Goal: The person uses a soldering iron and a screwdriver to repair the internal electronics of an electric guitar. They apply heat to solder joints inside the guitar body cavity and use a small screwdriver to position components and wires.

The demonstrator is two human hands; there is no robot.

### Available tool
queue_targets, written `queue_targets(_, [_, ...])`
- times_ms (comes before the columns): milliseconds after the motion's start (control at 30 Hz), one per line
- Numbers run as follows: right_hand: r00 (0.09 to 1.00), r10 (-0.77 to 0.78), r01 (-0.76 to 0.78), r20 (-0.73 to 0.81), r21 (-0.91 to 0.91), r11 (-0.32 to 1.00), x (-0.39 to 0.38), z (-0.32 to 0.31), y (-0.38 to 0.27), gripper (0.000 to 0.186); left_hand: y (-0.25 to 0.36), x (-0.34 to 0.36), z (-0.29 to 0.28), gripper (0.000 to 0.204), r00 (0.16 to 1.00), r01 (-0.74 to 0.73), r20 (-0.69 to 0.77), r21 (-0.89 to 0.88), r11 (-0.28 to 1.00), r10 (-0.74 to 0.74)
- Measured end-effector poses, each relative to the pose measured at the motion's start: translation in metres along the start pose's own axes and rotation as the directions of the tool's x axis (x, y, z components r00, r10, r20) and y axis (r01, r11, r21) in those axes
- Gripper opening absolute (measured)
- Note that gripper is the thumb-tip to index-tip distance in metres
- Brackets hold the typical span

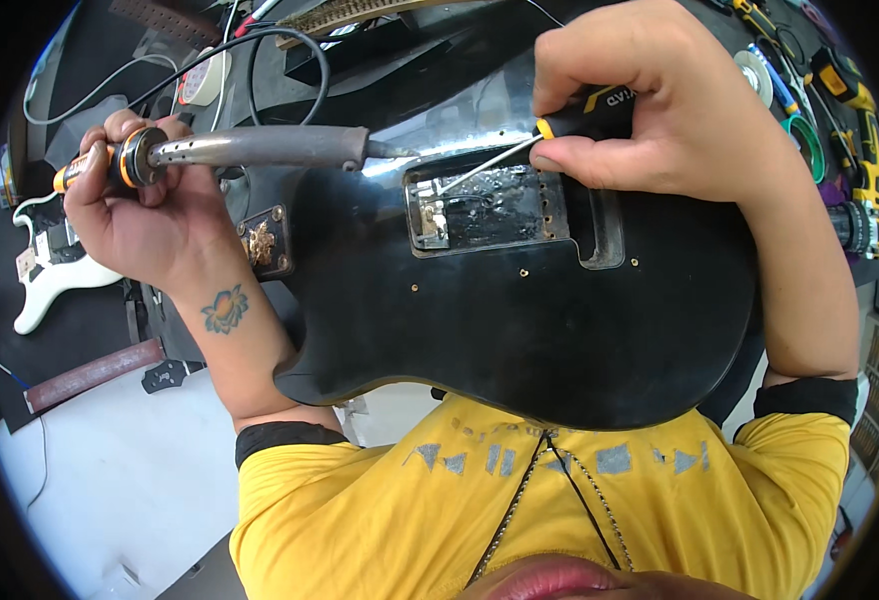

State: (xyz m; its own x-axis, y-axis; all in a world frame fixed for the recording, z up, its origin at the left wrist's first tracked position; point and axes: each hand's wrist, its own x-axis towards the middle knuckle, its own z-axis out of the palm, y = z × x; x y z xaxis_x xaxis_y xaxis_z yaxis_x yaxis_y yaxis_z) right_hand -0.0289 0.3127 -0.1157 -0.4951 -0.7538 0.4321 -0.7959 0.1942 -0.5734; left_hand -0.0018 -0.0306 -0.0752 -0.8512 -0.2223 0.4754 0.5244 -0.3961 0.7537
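A black guitar body (520,330) lies across the middle, its rectangular cavity (485,210) exposed, with a metal piece (430,225) at its left end. My left hand (130,200) is closed around a soldering iron (260,148), whose tip points right, over the body near the cavity's upper left corner. My right hand (650,140) grips a black-and-yellow screwdriver (600,110); its shaft slants down-left into the cavity, ending near that metal piece. Left of the cavity is a dark neck plate (260,240) with a gold-coloured patch.
A white guitar body (50,295) and a reddish bar (95,377) lie at the left. Cables (290,50) and a brush (310,25) are at the back. Cordless tools (865,190), pliers, tape rolls and other hand tools crowd the right edge.
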Motion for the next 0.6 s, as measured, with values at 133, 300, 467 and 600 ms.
queue_targets(133, [0.997,-0.045,0.053,-0.060,0.142,0.988,-0.002,-0.002,-0.001,0.019,0.001,-0.002,-0.003,0.013,0.999,0.032,0.021,0.007,0.999,-0.032])
queue_targets(300, [0.999,-0.034,0.035,-0.036,0.030,0.999,-0.008,0.001,0.007,0.019,0.000,-0.001,-0.003,0.014,0.999,0.044,0.008,0.009,0.999,-0.044])
queue_targets(467, [1.000,0.026,-0.026,0.005,0.048,0.999,-0.003,-0.005,-0.012,0.021,-0.002,-0.002,-0.003,0.015,0.999,0.037,0.012,0.016,0.999,-0.037])
queue_targets(600, [0.998,-0.033,0.042,-0.045,0.222,0.974,-0.006,-0.003,-0.002,0.021,-0.002,-0.002,-0.002,0.015,0.999,0.043,-0.025,0.009,0.999,-0.043])
